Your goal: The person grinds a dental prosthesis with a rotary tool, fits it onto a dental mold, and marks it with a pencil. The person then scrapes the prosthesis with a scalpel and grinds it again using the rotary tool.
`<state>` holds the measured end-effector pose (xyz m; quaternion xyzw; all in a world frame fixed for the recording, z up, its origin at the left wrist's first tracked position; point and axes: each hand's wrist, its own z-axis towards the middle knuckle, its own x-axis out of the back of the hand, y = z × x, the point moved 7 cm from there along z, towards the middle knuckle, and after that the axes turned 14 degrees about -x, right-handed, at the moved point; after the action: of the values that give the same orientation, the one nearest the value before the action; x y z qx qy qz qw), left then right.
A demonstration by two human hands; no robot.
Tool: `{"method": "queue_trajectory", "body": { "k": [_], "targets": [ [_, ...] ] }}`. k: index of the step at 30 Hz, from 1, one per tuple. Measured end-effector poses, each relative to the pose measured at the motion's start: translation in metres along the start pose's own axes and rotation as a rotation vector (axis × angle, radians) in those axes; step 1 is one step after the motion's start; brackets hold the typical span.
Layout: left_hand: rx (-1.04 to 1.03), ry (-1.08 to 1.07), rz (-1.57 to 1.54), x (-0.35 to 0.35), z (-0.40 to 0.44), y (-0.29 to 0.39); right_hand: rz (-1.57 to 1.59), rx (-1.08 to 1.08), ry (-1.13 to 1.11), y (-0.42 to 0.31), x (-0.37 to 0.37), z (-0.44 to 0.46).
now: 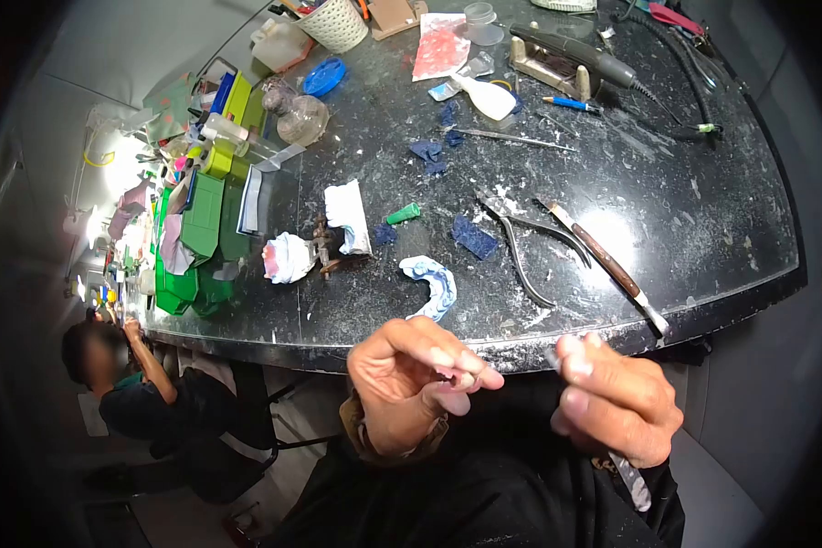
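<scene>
Near the table's front edge, my left hand (406,379) pinches a small pinkish piece (455,374) between thumb and fingers. To its right, my right hand (621,397) is closed around a slim metal tool (632,484), whose broad end sticks out below the palm; its other tip shows by the fingertips. A bluish-white horseshoe-shaped cast (438,285) lies just beyond my left hand. Farther left are a white and pink dental model (289,258) and a white plaster block (347,216) with a metal hinge between them. Pliers (511,233) lie open beyond my hands.
A wooden-handled knife (607,260) lies right of the pliers. Blue scraps (474,237) and a green piece (404,214) lie mid-table. A glass burner (297,117), green boxes (201,219) and a handheld electric tool (575,57) stand farther out. Another person (146,393) sits at the left.
</scene>
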<state>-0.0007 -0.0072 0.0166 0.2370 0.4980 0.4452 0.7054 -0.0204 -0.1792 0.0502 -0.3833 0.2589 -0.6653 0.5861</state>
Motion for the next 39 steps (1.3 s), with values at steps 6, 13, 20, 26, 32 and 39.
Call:
{"method": "queue_trajectory", "body": {
  "k": [6, 13, 20, 26, 32, 39],
  "targets": [
    [-0.101, -0.023, 0.007, -0.001, 0.001, 0.001, 0.358, -0.098, -0.156, 0.004, -0.005, 0.001],
    [-0.189, -0.168, 0.237, -0.002, 0.001, 0.009, 0.373, -0.019, -0.203, 0.002, -0.018, 0.004],
    [-0.247, -0.264, 0.565, -0.004, 0.003, 0.020, 0.131, 0.123, -0.133, -0.007, -0.018, 0.007],
    [-0.321, -0.337, 0.748, -0.010, 0.004, 0.026, -0.057, 0.255, -0.151, -0.016, -0.019, 0.006],
    [-0.356, -0.414, 0.747, -0.019, 0.004, 0.032, -0.083, 0.116, -0.150, -0.002, -0.001, 0.022],
    [-0.327, -0.364, 0.733, -0.021, 0.008, 0.033, 0.280, 0.008, -0.281, 0.001, -0.012, 0.015]
  ]
}}
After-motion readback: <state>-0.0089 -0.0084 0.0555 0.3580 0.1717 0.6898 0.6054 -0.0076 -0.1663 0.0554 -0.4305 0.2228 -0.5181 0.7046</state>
